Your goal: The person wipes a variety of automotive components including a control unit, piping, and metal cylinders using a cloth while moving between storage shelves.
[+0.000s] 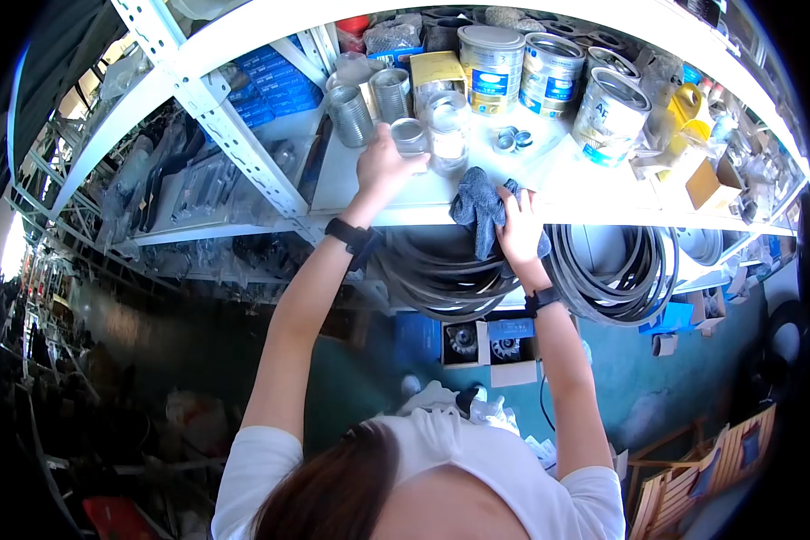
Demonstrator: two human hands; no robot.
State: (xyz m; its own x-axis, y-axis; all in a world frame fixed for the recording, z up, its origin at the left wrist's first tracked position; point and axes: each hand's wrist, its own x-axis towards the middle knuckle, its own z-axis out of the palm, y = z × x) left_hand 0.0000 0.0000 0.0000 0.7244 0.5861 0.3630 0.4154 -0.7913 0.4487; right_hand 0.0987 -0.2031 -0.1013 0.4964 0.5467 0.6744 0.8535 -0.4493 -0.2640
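The small round jar (409,135) stands just left of the tall clear jar (449,144), which serves as the landmark here. The person's left hand (385,173) grasps it, the thumb across the near side; whether its base is off the shelf cannot be told. The right hand (518,227) bunches a dark grey cloth (479,205) over the shelf edge, nearer the body than the tall jar and to its right.

To handle this well, the person would do best to keep the small jar upright, grip low on its wall, and gather the cloth's loose end (it droops over the edge) before sweeping it anywhere.

Close by on the tall jar's left are two ribbed metal cans (349,115), near enough to the left fingers to be knocked. Behind it sits a yellow carton (439,67); to its right lie small round caps (513,139), easily scattered by a careless wipe. Farther right stand large lidded tins (610,117). Below it, past the shelf edge, hang coiled black hoses (614,274), where the cloth could catch.
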